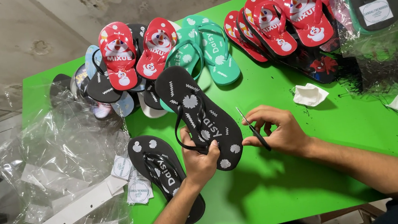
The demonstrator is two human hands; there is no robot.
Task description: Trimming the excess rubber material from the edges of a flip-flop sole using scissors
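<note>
Near the desk's front edge, your left hand grips a black flip-flop by its heel, while your right hand's fingers close around small scissors.

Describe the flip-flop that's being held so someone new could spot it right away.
On the green table, look near the front edge, where the left hand lifts a black flip-flop. Unlike its flat-lying twin beside it, this one is raised, tilted, next to the right hand with scissors.
</note>
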